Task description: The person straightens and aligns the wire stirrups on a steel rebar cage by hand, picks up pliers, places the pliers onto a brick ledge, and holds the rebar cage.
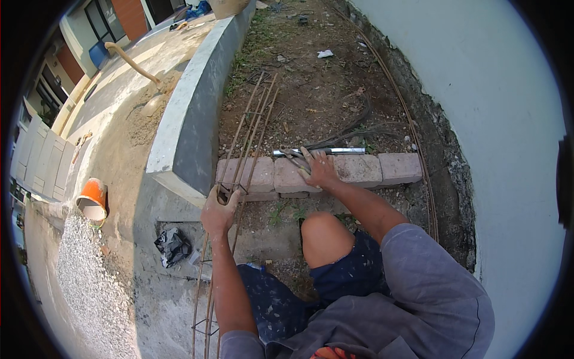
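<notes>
My left hand is closed round the rods of a long rusty rebar cage. The cage leans over the left end of a low row of pale blocks and runs on below beside my left forearm. My right hand rests at the middle blocks, its fingers around the handles of a dark pincer-like tool. The fingers partly hide that tool, so its exact kind is unclear. Just behind the hand, along the blocks' far edge, lies a shiny metal bar.
A low grey wall stands left, a tall white wall right. Long rusty rods run along the right side. Dark wire lies on the soil beyond. A black plastic bag, orange bucket and gravel are at left.
</notes>
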Motion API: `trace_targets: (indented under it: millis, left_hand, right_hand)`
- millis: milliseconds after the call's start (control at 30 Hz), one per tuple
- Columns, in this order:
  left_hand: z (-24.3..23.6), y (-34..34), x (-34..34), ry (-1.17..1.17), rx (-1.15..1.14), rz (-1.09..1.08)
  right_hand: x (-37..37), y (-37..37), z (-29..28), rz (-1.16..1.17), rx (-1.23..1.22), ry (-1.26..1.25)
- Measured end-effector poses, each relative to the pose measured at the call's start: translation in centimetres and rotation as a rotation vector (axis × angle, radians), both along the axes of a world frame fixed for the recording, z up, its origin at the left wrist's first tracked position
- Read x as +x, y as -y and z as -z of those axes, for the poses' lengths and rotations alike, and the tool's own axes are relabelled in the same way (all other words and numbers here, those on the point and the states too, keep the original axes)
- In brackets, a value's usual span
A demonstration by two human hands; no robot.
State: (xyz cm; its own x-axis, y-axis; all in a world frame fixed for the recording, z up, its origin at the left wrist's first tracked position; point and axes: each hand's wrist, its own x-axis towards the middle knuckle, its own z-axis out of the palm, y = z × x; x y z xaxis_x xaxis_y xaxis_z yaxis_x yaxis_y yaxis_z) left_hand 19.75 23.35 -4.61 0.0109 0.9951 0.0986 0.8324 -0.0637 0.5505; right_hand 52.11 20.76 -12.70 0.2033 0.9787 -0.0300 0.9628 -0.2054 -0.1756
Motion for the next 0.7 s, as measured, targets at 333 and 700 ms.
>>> trace_targets:
  millis: [333, 700]
  left_hand:
    - [0.0, 0.0, 0.0, -0.011, -0.012, -0.005]
    - [0.1, 0.2, -0.2, 0.016, -0.001, -0.005]
  right_hand:
    - [-0.2, 0.0, -0.5, 0.024, -0.054, -0.022]
    - [-0.2, -0.1, 0.6, 0.028, -0.012, 0.065]
